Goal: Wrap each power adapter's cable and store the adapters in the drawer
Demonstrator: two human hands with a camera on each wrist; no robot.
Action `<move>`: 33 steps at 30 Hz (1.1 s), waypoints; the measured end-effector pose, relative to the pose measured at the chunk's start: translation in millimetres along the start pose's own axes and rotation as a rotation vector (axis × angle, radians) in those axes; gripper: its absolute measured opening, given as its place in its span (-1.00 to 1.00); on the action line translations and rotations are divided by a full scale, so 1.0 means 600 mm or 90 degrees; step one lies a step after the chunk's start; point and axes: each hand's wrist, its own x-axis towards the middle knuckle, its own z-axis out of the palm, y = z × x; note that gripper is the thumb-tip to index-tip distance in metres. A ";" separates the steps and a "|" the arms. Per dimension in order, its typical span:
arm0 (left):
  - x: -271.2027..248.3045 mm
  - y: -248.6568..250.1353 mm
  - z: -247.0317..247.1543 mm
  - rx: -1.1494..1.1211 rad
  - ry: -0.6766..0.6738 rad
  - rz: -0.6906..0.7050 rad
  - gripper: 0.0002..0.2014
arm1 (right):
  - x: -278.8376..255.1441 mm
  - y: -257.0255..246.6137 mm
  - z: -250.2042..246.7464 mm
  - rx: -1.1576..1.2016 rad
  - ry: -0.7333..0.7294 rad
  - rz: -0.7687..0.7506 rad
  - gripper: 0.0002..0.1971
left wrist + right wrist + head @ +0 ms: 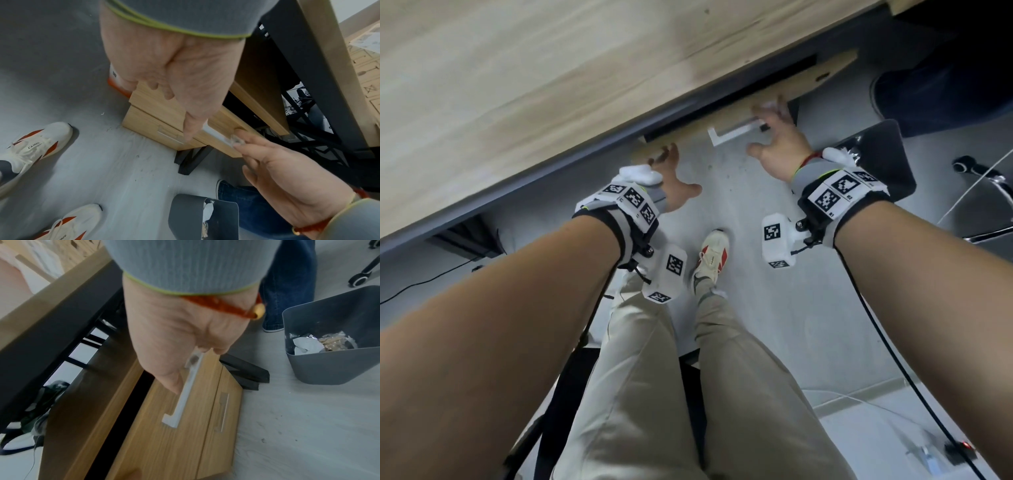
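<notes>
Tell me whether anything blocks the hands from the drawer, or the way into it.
Nothing blocks the hands: the right hand is at the upper drawer's white handle, and the left hand touches the drawer front's edge. The drawer is only a narrow gap open, so its front still bars entry. No adapters are in view.

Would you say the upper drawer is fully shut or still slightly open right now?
Slightly open: a dark gap shows between the upper drawer front and the cabinet, with the right hand at its white handle.
</notes>
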 end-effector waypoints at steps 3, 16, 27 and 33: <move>0.015 0.013 -0.006 0.004 0.003 -0.021 -0.01 | 0.022 0.004 -0.013 0.032 0.022 -0.005 -0.25; 0.077 0.013 0.003 0.027 0.053 -0.070 -0.02 | 0.124 0.011 -0.009 -0.022 0.007 0.006 -0.23; 0.083 0.018 -0.007 0.015 0.038 -0.040 -0.06 | 0.112 0.004 -0.006 0.044 0.001 0.060 -0.18; 0.031 0.029 0.003 -0.174 -0.047 0.005 -0.45 | 0.057 0.005 0.021 0.130 -0.015 0.080 -0.23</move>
